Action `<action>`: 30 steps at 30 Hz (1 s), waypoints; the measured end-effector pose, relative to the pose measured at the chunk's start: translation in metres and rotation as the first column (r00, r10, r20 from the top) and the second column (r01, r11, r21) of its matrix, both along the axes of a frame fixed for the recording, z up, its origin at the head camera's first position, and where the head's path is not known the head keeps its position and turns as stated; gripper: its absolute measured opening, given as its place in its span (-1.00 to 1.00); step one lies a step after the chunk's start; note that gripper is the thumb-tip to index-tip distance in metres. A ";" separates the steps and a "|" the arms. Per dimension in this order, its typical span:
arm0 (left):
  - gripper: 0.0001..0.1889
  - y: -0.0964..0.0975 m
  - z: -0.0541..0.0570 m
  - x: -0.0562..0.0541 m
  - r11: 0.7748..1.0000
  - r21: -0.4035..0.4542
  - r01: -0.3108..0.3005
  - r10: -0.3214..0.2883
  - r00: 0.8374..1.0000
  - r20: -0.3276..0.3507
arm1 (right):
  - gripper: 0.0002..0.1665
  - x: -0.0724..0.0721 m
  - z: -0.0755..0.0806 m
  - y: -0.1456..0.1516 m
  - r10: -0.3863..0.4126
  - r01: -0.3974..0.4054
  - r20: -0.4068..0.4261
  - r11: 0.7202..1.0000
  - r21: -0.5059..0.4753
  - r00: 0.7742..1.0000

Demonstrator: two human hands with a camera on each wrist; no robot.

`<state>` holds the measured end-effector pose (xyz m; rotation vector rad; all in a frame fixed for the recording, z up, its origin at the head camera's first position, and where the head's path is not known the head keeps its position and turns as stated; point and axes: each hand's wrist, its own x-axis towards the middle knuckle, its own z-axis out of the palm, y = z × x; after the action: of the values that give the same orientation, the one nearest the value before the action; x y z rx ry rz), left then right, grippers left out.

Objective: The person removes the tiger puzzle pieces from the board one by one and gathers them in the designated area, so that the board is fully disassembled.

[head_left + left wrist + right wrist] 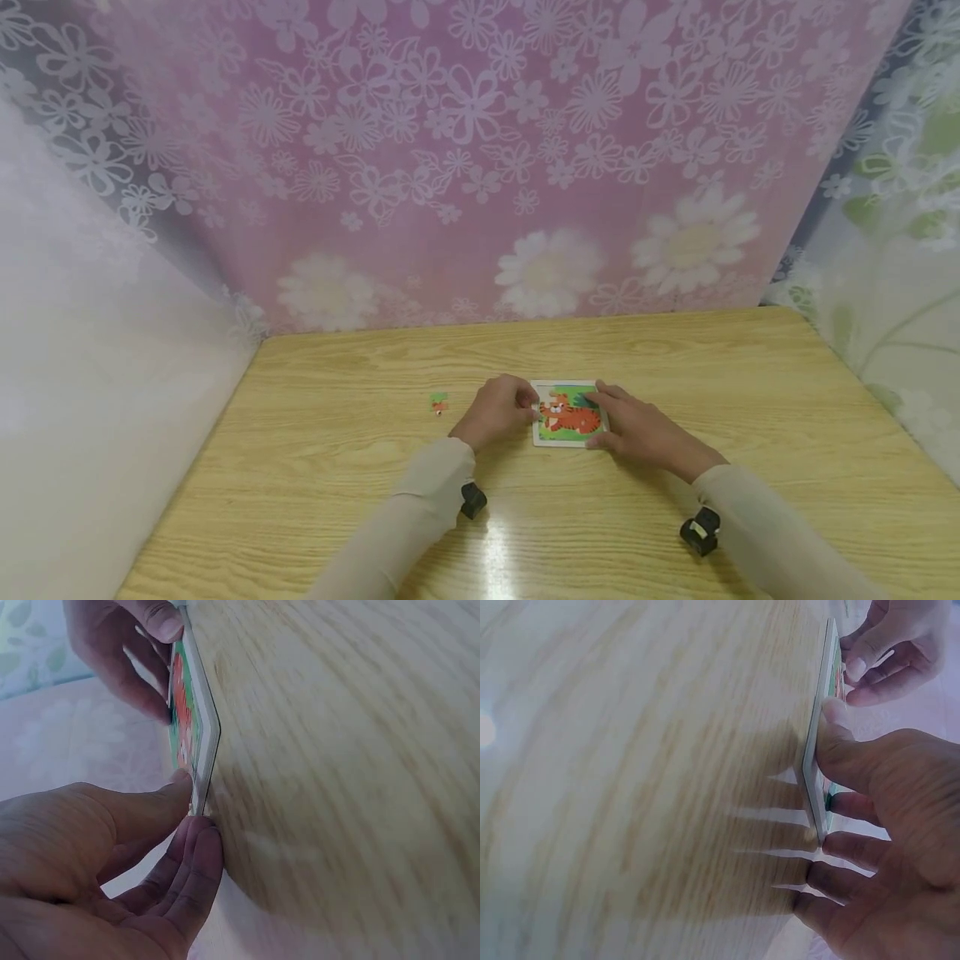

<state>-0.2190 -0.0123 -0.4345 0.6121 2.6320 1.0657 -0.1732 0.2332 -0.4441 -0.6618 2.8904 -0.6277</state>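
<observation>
A small jigsaw puzzle (pixel 572 421) with an orange tiger on green lies in a white-bordered tray (pixel 570 443), with a pale gap at its upper left. My left hand (pixel 498 408) is at the tray's left edge; in the left wrist view its thumb (pixel 161 806) lies over the rim and the curled fingers meet the edge below. Across from it, my right hand (pixel 645 425) grips the right side, thumb at the near corner and index finger over the picture. Its other fingers (pixel 855 851) spread along the edge, tips near the tabletop.
Left of the left hand, a loose puzzle piece or pieces (pixel 438 403) in green and orange lie on the wooden table (pixel 337 467). A pink flowered curtain (pixel 480 167) hangs behind the table's back edge, with pale fabric at both sides.
</observation>
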 end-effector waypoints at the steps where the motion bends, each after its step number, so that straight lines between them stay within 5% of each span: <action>1: -0.87 0.001 0.000 0.000 1.000 -0.004 0.000 0.000 1.000 -0.003 | -0.17 0.000 0.001 0.000 -0.002 0.002 0.004 1.000 -0.002 1.000; 30: -0.84 0.005 -0.001 -0.003 0.999 -0.045 0.007 -0.005 0.999 0.048 | -0.23 -0.002 0.007 -0.004 0.033 -0.034 0.029 0.999 0.030 0.999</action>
<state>-0.2216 -0.0072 -0.4357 0.5777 2.6038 1.0035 -0.1751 0.2294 -0.4375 -0.6904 2.8503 -0.5822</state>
